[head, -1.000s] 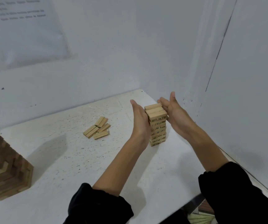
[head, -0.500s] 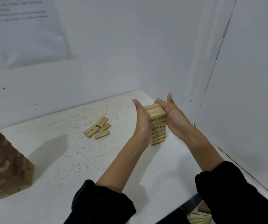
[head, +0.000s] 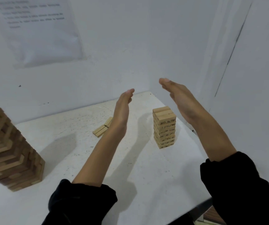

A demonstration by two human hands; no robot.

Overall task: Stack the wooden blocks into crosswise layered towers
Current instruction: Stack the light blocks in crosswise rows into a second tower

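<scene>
Now the left grip (head: 122, 109) and right grip (head: 179, 99) are flat open and hold nothing. The small numbered block tower (head: 164, 127) stands untouched between and below them on the counter (head: 82, 151). The palms face inward, probably to square its sides.

2 towers (head: 164, 127) (head: 12, 150), 2 hands (head: 122, 109) (head: 180, 101), 1 blk pile (head: 101, 129), 1 wall sheet (head: 38, 30).

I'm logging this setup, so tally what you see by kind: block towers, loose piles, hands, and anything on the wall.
Block towers: 2, the small tower and the big tower
Loose piles: 1, the loose pile, partly behind the left forearm
Hands: 2, the left hand and the right hand, both open
Wall sheets: 1, a paper sheet
Total: 6
</scene>
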